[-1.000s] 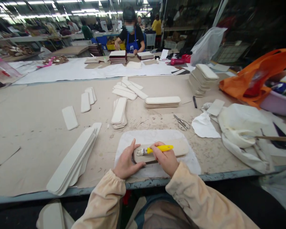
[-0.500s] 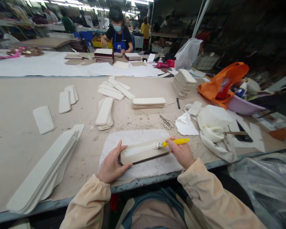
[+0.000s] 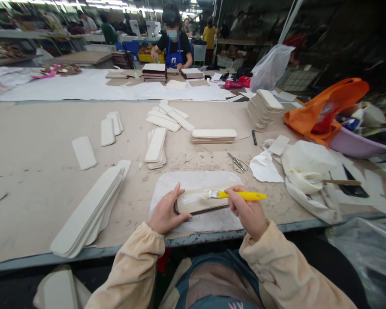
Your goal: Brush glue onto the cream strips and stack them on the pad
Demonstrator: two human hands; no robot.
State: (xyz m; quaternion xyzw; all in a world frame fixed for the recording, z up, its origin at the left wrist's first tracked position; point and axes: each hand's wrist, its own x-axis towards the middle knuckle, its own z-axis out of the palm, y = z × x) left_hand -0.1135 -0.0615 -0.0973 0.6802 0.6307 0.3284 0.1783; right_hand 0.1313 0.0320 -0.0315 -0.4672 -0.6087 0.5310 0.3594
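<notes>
A long beige panel [image 3: 196,206] with rounded corners and a dark edge underneath lies on a white sheet [image 3: 209,224] in front of me. My left hand [image 3: 167,211] grips its left end, thumb along the near edge and fingers at the far side. In my right hand [image 3: 249,212] is a yellow-handled paintbrush [image 3: 251,196], held nearly level. Its whitish bristles touch the panel's top, where a shiny wet streak shows. The panel's right end is partly hidden by my right hand.
Around the work lie long pale strips [image 3: 88,210], stacked panels [image 3: 214,135], scissors [image 3: 238,163] and crumpled paper [image 3: 266,166]. Rightward are a white cloth-like bundle [image 3: 309,161] with a stick and a purple basin [image 3: 357,141]. A co-worker [image 3: 173,47] sits across the table.
The brush has moved left along the panel, closer to my left hand. My left hand keeps its grip. The whole view has turned somewhat to the left.
</notes>
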